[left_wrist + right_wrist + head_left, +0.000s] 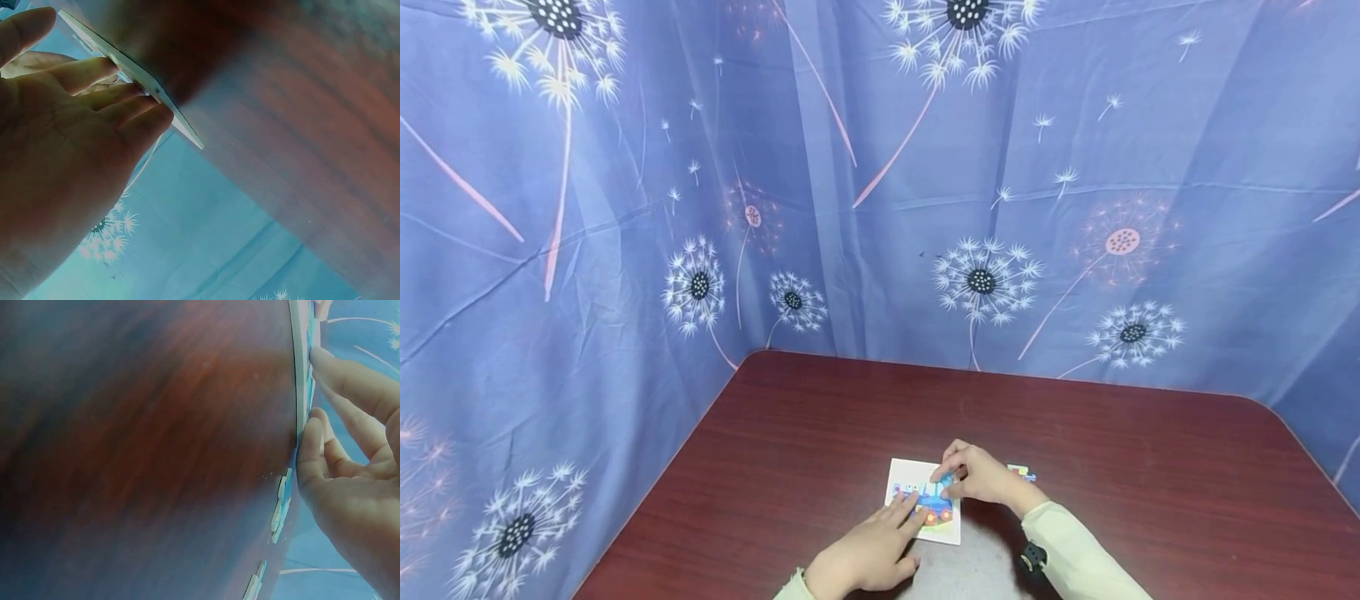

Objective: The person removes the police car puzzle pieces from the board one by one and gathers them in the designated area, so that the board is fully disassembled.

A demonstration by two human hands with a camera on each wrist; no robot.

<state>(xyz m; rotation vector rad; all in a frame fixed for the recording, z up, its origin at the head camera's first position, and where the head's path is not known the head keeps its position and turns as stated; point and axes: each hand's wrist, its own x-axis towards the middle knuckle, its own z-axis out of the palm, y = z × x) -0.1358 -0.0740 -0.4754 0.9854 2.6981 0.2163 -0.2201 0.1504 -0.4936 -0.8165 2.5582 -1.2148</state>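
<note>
A small jigsaw board point(950, 536) with a white border and a colourful vehicle picture lies flat on the table. My left hand point(876, 546) rests on its lower left part, fingers spread and nearly straight; in the left wrist view those fingertips meet the face of the board point(150, 81). At the upper right of the picture, my right hand point(981, 477) pinches a blue puzzle piece point(946, 481) between thumb and fingers, right at the board's surface. The fingers partly hide this piece. From the right wrist, the board point(300, 369) shows edge-on, with the thumb by its edge.
Loose puzzle pieces point(1021, 472) lie on the dark red wooden table point(820, 417), just right of the board and partly behind the right wrist. Two appear in the right wrist view, one nearer piece point(282, 506) and another point(255, 584). A blue dandelion-print curtain point(880, 250) surrounds the table.
</note>
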